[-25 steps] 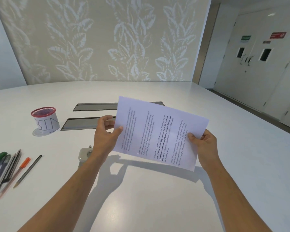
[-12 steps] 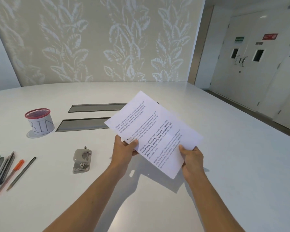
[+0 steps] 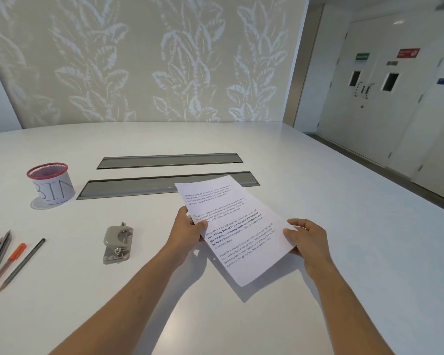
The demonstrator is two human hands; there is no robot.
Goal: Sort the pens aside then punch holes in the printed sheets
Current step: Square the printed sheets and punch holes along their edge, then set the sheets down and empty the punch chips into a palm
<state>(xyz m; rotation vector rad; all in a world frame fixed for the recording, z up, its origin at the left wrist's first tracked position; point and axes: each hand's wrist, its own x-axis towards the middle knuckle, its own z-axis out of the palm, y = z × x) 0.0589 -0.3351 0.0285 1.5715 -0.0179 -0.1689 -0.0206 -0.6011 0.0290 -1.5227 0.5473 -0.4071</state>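
A broad white table [image 3: 318, 226] carries two long grey recessed metal cable flaps [image 3: 169, 160] near its middle. At left stands a red mesh cup wrapped in paper lettered "BIN" [image 3: 51, 184]; nearer lies a grey metal hole punch [image 3: 117, 243] — and, at the left edge, a row of pens and pencils [image 3: 8, 257], one orange-capped.
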